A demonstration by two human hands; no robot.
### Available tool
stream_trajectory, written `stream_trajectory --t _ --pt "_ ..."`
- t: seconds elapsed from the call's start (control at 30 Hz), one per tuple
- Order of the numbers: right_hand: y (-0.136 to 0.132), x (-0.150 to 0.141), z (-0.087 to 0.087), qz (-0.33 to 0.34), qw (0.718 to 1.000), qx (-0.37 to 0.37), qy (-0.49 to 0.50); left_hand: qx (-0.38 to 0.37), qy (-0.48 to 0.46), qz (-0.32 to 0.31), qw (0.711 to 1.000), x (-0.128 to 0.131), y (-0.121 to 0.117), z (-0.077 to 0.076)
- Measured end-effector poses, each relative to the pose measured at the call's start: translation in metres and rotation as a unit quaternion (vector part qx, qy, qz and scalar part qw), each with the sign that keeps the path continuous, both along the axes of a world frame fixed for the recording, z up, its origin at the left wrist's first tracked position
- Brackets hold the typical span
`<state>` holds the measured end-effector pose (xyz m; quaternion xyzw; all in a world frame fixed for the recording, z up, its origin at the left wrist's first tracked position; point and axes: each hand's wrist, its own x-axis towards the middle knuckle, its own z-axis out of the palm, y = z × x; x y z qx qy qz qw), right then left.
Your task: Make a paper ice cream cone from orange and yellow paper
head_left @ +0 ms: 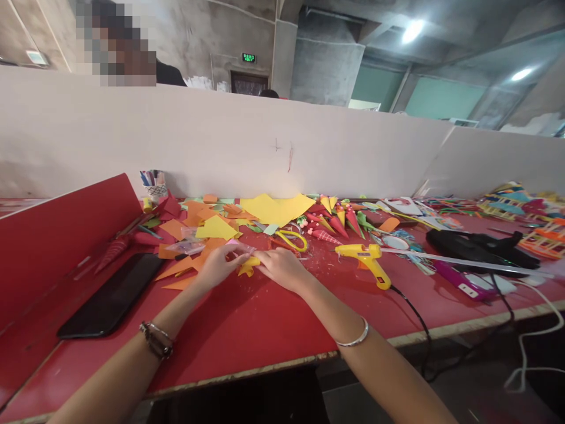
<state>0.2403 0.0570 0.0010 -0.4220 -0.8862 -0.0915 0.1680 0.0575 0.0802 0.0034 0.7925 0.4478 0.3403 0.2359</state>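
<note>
Close together over the red table (pixel 247 330), my two hands meet at a small yellow piece (pixel 248 267), perhaps paper or foam; its exact shape is partly covered by fingers. My left hand (pixel 220 263) pinches it from the left, with the thumb pointing inward. On the other side my right hand (pixel 283 266) has its fingers closed on the same piece. Just behind lie yellow-handled scissors (pixel 293 239) and a bit of pink-purple material (pixel 241 244). A yellow hot glue gun (pixel 365 259) rests right of my right hand.
Orange paper scraps (pixel 176 228) and a yellow sheet (pixel 278 211) cover the back. Small red cones (pixel 338 225) lie to their right. A black phone (pixel 112 294) is at left, a pen cup (pixel 155 187) behind, a purple power strip (pixel 463 281) at right. A white partition (pixel 212 141) stands behind.
</note>
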Motion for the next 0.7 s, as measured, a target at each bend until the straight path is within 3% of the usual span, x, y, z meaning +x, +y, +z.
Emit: stream_trajectory --t 0.17,0.33,0.7 --pt "-0.0008 -0.0005 0.0016 0.005 1.0 0.018 -0.01 0.02 0.033 -0.05 0.998 0.0012 -0.0009 0.0012" --pt "-0.0008 0.0014 0.0001 -0.028 0.999 -0.012 0.025 0.048 0.016 -0.063 0.997 -0.0023 0.0024 -0.0014" --pt "0.0007 0.0055 -0.0013 -0.072 0.986 -0.089 0.118 0.035 -0.037 -0.004 0.999 -0.0032 -0.0001 0.0035"
